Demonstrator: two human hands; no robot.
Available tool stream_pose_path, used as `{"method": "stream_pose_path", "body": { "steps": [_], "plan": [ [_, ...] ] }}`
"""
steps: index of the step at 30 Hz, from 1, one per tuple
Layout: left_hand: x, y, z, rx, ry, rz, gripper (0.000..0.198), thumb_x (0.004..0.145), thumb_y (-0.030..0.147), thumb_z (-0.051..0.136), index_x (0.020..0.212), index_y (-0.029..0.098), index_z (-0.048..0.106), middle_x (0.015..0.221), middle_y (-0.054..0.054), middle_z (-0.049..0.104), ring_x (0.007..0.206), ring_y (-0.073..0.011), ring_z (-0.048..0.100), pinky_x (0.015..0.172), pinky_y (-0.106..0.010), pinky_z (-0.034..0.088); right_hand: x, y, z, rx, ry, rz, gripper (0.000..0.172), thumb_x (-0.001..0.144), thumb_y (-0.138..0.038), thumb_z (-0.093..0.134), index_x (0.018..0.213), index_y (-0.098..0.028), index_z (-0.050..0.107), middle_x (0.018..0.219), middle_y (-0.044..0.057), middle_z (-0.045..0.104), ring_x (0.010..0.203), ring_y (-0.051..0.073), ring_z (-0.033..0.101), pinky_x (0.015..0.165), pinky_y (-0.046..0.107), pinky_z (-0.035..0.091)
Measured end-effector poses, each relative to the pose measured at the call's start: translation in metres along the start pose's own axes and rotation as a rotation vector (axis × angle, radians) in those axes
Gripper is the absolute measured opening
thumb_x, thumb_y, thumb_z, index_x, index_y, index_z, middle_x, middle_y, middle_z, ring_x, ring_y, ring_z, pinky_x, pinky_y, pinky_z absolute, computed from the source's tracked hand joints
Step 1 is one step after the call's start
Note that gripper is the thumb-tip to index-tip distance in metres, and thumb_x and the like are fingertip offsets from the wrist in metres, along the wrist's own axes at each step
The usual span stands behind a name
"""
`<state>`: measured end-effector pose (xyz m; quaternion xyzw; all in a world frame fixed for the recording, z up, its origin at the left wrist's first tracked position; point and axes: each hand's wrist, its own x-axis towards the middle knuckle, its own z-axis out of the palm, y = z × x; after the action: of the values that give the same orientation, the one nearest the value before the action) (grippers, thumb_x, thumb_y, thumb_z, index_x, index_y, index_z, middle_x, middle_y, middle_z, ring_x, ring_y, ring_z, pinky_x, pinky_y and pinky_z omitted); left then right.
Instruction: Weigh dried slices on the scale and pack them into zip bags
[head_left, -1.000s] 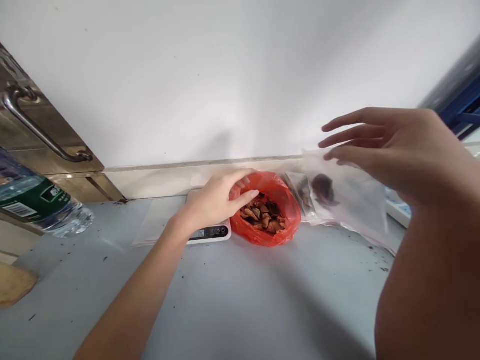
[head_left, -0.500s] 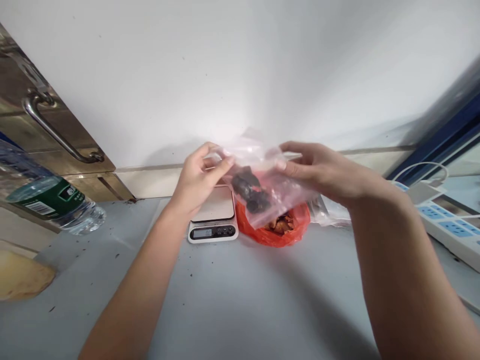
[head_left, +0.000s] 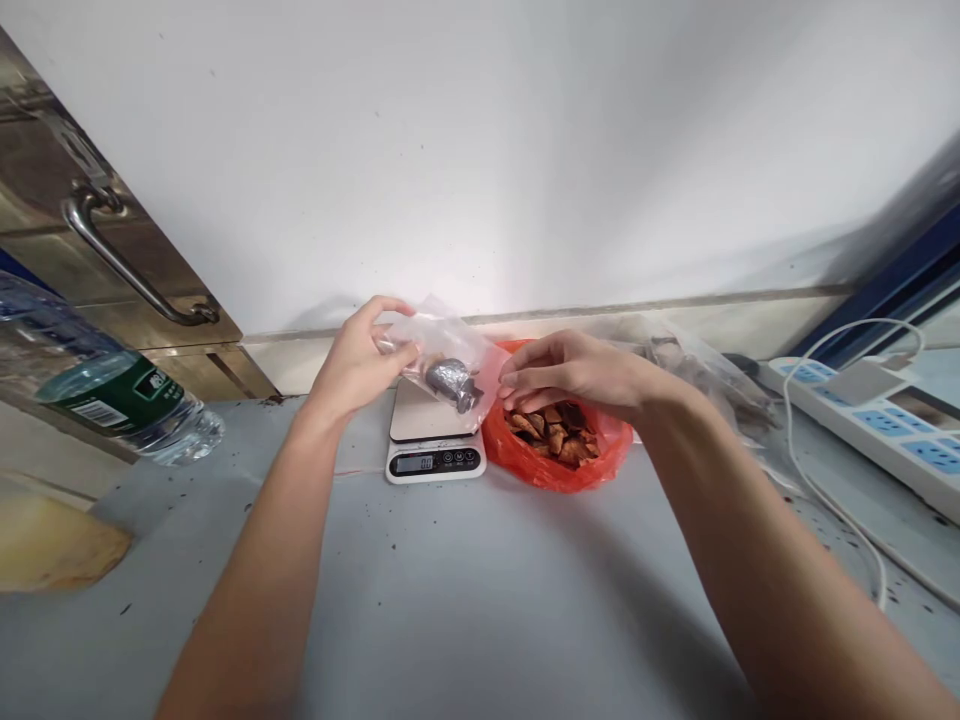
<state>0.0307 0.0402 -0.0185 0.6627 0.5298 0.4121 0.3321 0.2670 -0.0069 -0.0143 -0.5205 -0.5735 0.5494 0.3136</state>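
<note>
My left hand (head_left: 369,358) pinches the top of a clear plastic bag (head_left: 433,332) and holds it tilted above the kitchen scale (head_left: 433,413). Dark, shiny pieces (head_left: 453,384) lie at the low end of that bag. The scale's display reads 0.0. My right hand (head_left: 559,372) is over the open red plastic bag (head_left: 517,462), its fingers drawn together at the clear bag's right edge. What those fingertips hold, if anything, is hidden. Dried brown slices (head_left: 559,437) fill the red bag, just right of the scale.
At left stand a water bottle (head_left: 124,395) with a green label and a yellowish container (head_left: 60,545). Behind my right hand lies another clear bag (head_left: 697,375) with dark contents. A power strip (head_left: 892,425) and a white cable (head_left: 832,505) are on the right. A white wall (head_left: 450,150) closes off the back.
The clear bag has moved left and down, from over the red bag to over the scale. My right hand has let go of its top and come down left, over the red bag.
</note>
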Motion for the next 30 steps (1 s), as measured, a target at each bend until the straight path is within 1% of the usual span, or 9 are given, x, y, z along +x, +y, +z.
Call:
{"method": "stream_pose_path", "body": {
  "steps": [5,8,11,14,17,19,21,23,30],
  "plan": [
    [0.002,0.000,-0.002,-0.123,0.027,0.112,0.021,0.080,0.019,0.072,0.099,0.021,0.067,0.082,0.002,0.066,0.077,-0.0178,0.071,0.088,-0.039,0.061,0.004,0.002,0.008,-0.097,0.163,0.063,0.041,0.071,-0.044,0.090,0.056,-0.021,0.061,0.070,0.005,0.072,0.072,0.017,0.069,0.078,0.031,0.062],
    [0.001,0.003,-0.004,-0.280,0.004,0.149,0.022,0.078,0.021,0.076,0.097,0.020,0.067,0.078,0.001,0.064,0.079,-0.0180,0.071,0.089,-0.039,0.061,0.003,0.004,0.004,-0.103,0.113,0.017,0.045,0.061,-0.051,0.095,0.057,-0.021,0.062,0.065,0.003,0.068,0.068,0.017,0.065,0.070,0.032,0.059],
    [0.000,0.003,-0.006,-0.351,-0.015,0.126,0.026,0.076,0.021,0.078,0.099,0.021,0.067,0.076,0.001,0.063,0.083,-0.0192,0.072,0.091,-0.039,0.061,0.002,0.005,0.000,0.031,0.033,-0.117,0.038,0.064,-0.052,0.091,0.065,-0.021,0.070,0.069,0.001,0.067,0.067,0.015,0.061,0.064,0.030,0.054],
    [0.001,0.000,-0.008,-0.149,0.039,0.124,0.031,0.075,0.025,0.080,0.104,0.021,0.069,0.086,-0.002,0.067,0.094,-0.0235,0.072,0.097,-0.044,0.058,0.001,0.005,-0.001,0.063,0.004,-0.112,0.031,0.064,-0.045,0.090,0.070,-0.019,0.074,0.074,0.001,0.070,0.069,0.015,0.061,0.064,0.029,0.050],
    [0.001,-0.002,-0.005,0.194,0.079,0.242,0.021,0.075,0.028,0.079,0.095,0.021,0.074,0.103,-0.007,0.071,0.104,-0.0266,0.068,0.101,-0.045,0.055,0.003,0.004,0.004,0.014,0.000,-0.086,0.032,0.057,-0.040,0.094,0.065,-0.018,0.071,0.067,-0.001,0.066,0.063,0.013,0.056,0.061,0.029,0.044],
    [-0.001,0.000,0.000,0.258,-0.074,0.309,0.016,0.080,0.036,0.077,0.085,0.020,0.075,0.098,-0.007,0.074,0.097,-0.0249,0.069,0.093,-0.040,0.056,0.005,0.004,0.010,-0.002,-0.016,-0.110,0.037,0.054,-0.040,0.094,0.057,-0.018,0.065,0.058,-0.005,0.058,0.058,0.011,0.049,0.058,0.029,0.039],
    [-0.005,0.003,0.007,0.210,-0.326,0.303,0.022,0.083,0.043,0.077,0.082,0.020,0.075,0.086,-0.006,0.076,0.084,-0.0222,0.070,0.080,-0.034,0.057,0.008,0.005,0.015,0.016,-0.049,-0.141,0.040,0.054,-0.041,0.094,0.054,-0.019,0.061,0.054,-0.007,0.051,0.056,0.009,0.045,0.058,0.029,0.037],
    [-0.009,0.007,0.013,0.148,-0.507,0.274,0.024,0.081,0.043,0.080,0.080,0.020,0.076,0.079,-0.005,0.077,0.075,-0.0206,0.070,0.072,-0.031,0.056,0.012,0.008,0.018,0.050,-0.079,-0.164,0.040,0.056,-0.041,0.094,0.054,-0.019,0.061,0.052,-0.008,0.048,0.055,0.009,0.043,0.059,0.028,0.037],
    [-0.009,0.009,0.012,-0.019,-0.640,0.224,0.011,0.081,0.031,0.076,0.079,0.022,0.082,0.080,-0.005,0.080,0.072,-0.0201,0.074,0.069,-0.031,0.059,0.018,0.014,0.017,0.118,-0.128,-0.161,0.034,0.055,-0.038,0.094,0.066,-0.017,0.070,0.065,-0.002,0.065,0.065,0.012,0.056,0.068,0.030,0.044]
  ]
}}
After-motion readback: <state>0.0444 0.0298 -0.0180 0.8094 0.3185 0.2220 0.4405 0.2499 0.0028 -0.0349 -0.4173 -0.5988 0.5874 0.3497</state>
